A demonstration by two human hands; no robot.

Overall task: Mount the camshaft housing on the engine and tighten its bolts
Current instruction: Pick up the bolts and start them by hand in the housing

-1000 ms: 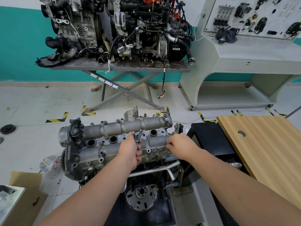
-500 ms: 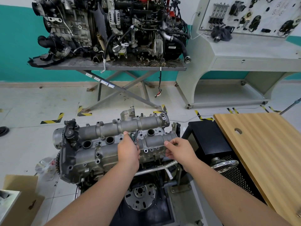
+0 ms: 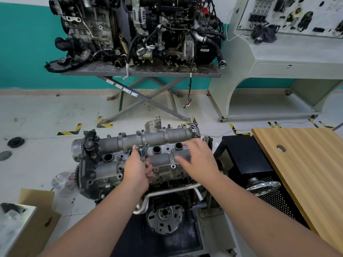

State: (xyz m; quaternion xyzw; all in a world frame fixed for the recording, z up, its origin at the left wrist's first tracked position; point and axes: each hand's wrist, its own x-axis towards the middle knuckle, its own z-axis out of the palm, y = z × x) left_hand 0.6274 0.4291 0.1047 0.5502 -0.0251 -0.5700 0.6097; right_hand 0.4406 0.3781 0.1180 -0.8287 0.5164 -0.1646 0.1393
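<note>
The grey camshaft housing [image 3: 163, 138] lies on top of the engine [image 3: 104, 175] on its stand in the middle of the view. My left hand [image 3: 136, 170] is over the housing's near side and grips a bunch of bolts [image 3: 142, 152] that stick up from the fist. My right hand [image 3: 199, 161] hovers over the housing's right half, blurred, with its fingers spread and nothing in it. Several bolt holes in the housing stand open along its edges.
A wooden table top [image 3: 304, 164] is at the right, with a black perforated cabinet [image 3: 245, 156] beside the engine. A second engine [image 3: 141, 32] sits on a scissor table [image 3: 141, 73] behind. A cardboard box [image 3: 35, 216] lies at the lower left.
My right hand has left the housing's near right edge and lifted up and back, its fingers now spread. My left hand still grips the bolts in about the same spot.
</note>
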